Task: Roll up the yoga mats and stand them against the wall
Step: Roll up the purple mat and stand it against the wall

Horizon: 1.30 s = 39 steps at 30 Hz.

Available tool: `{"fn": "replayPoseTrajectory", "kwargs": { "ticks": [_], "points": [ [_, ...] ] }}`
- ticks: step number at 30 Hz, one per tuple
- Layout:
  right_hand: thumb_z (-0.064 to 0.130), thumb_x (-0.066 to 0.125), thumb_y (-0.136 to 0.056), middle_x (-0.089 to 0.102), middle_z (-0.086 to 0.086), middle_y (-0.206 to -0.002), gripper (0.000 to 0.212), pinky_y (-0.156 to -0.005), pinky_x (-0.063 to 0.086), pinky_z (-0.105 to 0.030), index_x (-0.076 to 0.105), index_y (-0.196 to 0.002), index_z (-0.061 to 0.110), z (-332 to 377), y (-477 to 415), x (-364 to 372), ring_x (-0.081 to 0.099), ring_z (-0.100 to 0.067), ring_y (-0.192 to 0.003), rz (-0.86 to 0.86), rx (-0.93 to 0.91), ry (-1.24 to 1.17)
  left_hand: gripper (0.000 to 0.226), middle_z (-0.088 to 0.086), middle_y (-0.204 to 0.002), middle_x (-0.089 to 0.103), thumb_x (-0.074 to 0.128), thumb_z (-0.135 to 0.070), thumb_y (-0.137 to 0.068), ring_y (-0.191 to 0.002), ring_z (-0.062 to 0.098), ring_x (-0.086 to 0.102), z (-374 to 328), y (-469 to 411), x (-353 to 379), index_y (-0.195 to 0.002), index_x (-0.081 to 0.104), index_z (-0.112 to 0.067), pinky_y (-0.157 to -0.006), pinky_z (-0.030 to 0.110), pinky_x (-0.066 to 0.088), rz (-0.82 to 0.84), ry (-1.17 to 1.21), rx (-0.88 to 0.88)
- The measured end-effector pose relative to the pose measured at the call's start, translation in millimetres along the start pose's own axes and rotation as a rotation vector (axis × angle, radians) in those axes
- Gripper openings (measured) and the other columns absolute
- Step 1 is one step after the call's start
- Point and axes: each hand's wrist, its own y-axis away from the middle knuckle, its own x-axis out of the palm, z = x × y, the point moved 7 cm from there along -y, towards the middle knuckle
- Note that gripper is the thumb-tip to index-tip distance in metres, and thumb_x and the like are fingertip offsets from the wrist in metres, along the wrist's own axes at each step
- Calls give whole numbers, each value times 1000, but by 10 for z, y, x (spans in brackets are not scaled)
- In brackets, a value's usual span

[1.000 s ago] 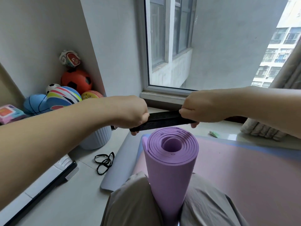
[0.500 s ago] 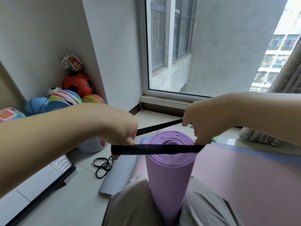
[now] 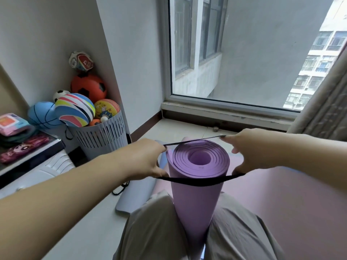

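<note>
The rolled purple yoga mat (image 3: 197, 196) stands upright between the person's knees, long axis vertical, spiral end facing up at the camera, with a flat pink mat (image 3: 291, 199) on the floor to its right. The left hand (image 3: 148, 160) and right hand (image 3: 257, 152) hold the black strap (image 3: 197, 182) in curled fingers, stretching its loop around the roll's top end. Print on the pink packet (image 3: 11, 123) on the desk (image 3: 53, 142) and on the balls (image 3: 88, 87) in the grey basket (image 3: 101, 136) is too blurred to read.

Purple mat (image 3: 195, 199), black strap (image 3: 197, 182), striped ball (image 3: 75, 109), grey basket (image 3: 101, 137)
</note>
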Motion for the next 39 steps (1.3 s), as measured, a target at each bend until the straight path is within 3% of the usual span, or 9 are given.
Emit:
{"fn": "replayPoseTrajectory", "kwargs": {
  "ticks": [4,9,14,18,23,26,29,35,39],
  "points": [
    [48,82,-65,65,0,-105,84,-75,56,-38,35,-131,24,127,-208,109,64,-21,-85,46,-110,-196,53,2,-98,71,74,-57,-67,-91,29,66,-40,-180,117,-102,60,-20,-82,46,55,139,278,64],
    [35,88,-60,55,14,-94,62,-68,57,-39,34,-88,48,98,-275,141,58,-8,-83,2,-152,-444,44,5,-98,71,78,-44,-70,-60,16,53,50,-297,184,-103,59,-21,-59,29,46,175,415,57],
    [64,81,-41,61,14,-110,96,-75,58,-45,34,-124,50,-29,-425,336,67,-24,-90,13,-183,-484,49,-4,-106,72,79,-33,-75,-97,11,68,216,-353,301,-118,56,-26,-75,34,58,268,578,-11],
    [61,79,-52,61,10,-114,86,-73,59,-40,37,-127,50,23,-549,672,68,-23,-85,88,-211,-423,49,-1,-112,68,76,-22,-79,-96,5,65,262,-383,500,-121,53,-32,-79,34,59,365,513,-74],
    [40,81,-70,56,15,-75,51,-59,53,-27,47,-108,39,126,-534,1080,54,-12,-54,177,-159,-469,56,-16,-101,67,76,-31,-79,-100,4,64,309,-425,861,-129,52,-30,-79,30,58,353,436,-140],
    [46,79,-65,64,9,-102,63,-71,57,-31,50,-121,36,196,-597,1293,63,-14,-74,170,-166,-497,59,-25,-97,69,74,-52,-73,-93,-4,64,312,-449,1058,-126,54,-37,-89,27,52,322,327,-105],
    [46,76,-69,61,10,-116,57,-88,50,-32,53,-118,31,267,-651,1459,60,-18,-98,122,-174,-497,50,-26,-96,68,67,-61,-74,-90,-2,63,287,-459,1261,-119,56,-41,-82,22,48,315,265,-101],
    [38,80,-69,59,11,-124,67,-92,49,-35,50,-129,33,346,-746,1659,57,-18,-104,118,-172,-586,64,-14,-95,68,68,-69,-67,-96,12,63,357,-579,1590,-121,57,-36,-93,31,48,337,252,-98],
    [43,84,-66,58,14,-123,76,-87,46,-29,48,-133,34,396,-737,1823,54,-15,-102,137,-166,-659,58,-7,-81,58,71,-65,-67,-88,17,60,300,-646,1822,-112,59,-32,-83,27,47,357,251,-80]
  ]
}}
